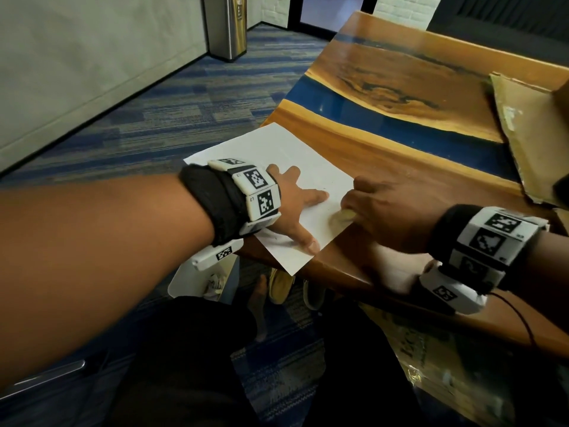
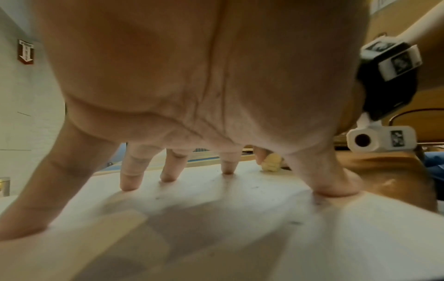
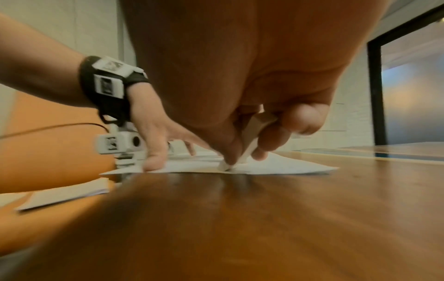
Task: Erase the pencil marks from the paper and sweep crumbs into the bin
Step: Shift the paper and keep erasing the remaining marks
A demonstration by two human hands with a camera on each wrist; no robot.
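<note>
Both hands work on the white sheet of paper (image 1: 277,155), which lies at the near corner of the glossy brown wooden table with a blue resin streak (image 1: 400,167), one corner jutting past the table's edge. The left hand (image 1: 295,208) is spread wide, fingertips (image 2: 129,187) and thumb planted flat on the sheet, apparently to pin it so that rubbing does not drag or crease it. The right hand (image 1: 378,208) pinches a small pale cream eraser (image 1: 343,215) between thumb and curled fingers, its lower end pressed to the paper near the right edge, just beside the left index finger; the steep angle probably puts the force on one small patch. Small dark specks, likely crumbs, dot the paper in the left wrist view. A white bin (image 1: 197,282) stands on the floor below that corner, likely so crumbs can be brushed straight off the edge. Erasing looks to be under way; sweeping is not yet done.
</note>
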